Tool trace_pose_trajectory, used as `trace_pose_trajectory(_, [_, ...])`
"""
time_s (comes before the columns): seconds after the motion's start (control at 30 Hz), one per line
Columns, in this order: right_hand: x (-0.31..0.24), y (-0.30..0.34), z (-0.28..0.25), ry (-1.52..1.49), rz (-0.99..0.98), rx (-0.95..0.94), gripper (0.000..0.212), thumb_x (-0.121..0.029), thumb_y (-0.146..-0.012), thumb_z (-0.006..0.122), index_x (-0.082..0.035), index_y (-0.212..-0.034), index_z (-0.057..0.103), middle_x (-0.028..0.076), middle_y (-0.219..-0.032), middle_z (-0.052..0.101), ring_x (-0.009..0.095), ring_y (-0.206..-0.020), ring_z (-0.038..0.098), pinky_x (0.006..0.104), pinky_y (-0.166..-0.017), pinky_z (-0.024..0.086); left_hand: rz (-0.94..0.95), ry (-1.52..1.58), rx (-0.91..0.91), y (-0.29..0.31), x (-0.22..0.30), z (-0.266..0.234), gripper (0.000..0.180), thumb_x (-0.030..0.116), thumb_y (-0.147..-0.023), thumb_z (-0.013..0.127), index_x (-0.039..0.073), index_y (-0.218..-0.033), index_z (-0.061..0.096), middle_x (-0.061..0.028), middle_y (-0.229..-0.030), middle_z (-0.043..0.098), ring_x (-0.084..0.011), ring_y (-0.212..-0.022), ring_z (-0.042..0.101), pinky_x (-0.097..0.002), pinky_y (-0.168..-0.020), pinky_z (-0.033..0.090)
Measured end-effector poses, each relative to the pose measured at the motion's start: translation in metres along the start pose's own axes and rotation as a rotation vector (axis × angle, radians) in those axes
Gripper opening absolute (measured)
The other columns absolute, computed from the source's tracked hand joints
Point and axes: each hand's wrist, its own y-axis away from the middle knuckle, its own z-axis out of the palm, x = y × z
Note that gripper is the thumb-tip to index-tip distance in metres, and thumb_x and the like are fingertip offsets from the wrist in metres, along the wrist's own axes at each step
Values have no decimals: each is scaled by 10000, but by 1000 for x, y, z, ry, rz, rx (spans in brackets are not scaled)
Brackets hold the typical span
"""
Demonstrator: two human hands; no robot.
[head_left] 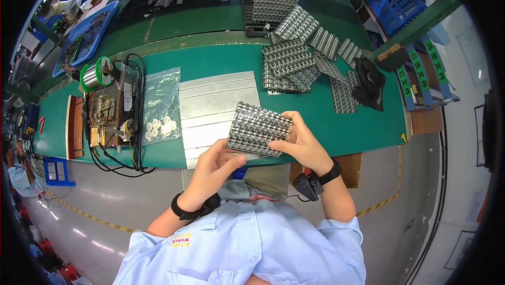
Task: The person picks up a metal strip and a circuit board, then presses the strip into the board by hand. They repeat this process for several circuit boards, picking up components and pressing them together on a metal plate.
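Note:
A rectangular panel with rows of small shiny metal parts point(258, 129), like a board of electronic components, is held tilted over the near edge of the bench. My right hand point(301, 140) grips its right side, thumb on the top face and fingers round the edge. At the lower left corner, my left hand point(213, 169) supports it with fingers partly hidden beneath; its thumb sticks out below the panel. Under and behind the panel lies a pale board of flat strips point(215, 95). Similar panels point(289, 59) lie in a loose heap to the back right.
At left stands a soldering device point(108, 109) with a solder wire spool point(96, 74) and black cables. A clear bag of white round pieces point(161, 122) lies beside it. A black cloth or glove point(370, 84) rests at right. More panels point(271, 1) stand stacked in a rack behind.

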Motion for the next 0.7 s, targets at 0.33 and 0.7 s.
trace_pose_trajectory(0.33, [3,28,10,131,-314,492,593,70,-858,641,-1,-1320,275,146,-1141,582,170,-1005,615,288,-826,520,-53,112,37,-22,9,-14,132,118,-961,601,-13,-978,611,-77,-874,694,-103,-781,642,-249,-718,541])
trace_pose_trajectory(0.7, [13,59,-4,-80,-248,608,593,76,-858,645,-22,-1320,287,135,-1184,570,180,-1043,599,312,-886,499,420,-780,221,-33,-11,13,88,47,-828,674,34,-903,629,-96,-833,662,-232,-739,616,-316,-678,486])
